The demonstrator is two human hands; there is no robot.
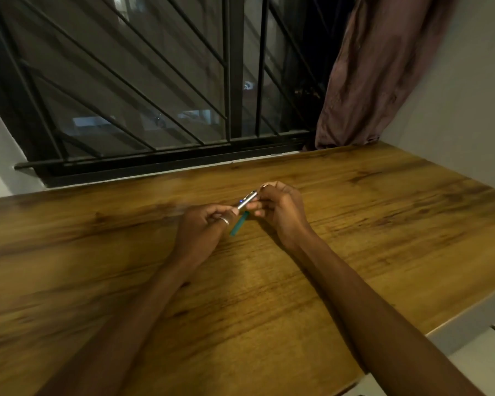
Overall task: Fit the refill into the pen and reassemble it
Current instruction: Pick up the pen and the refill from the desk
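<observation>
Head view: over the brown wood-grain table, the left hand, a silver ring on one finger, pinches the lower end of a slim silver metal pen barrel, while the right hand curls its fingertips round the upper end. A short teal plastic pen piece lies slanted just under the barrel, between both hands; whether either hand holds it cannot be told. Behind hang a black barred window and a mauve curtain.
</observation>
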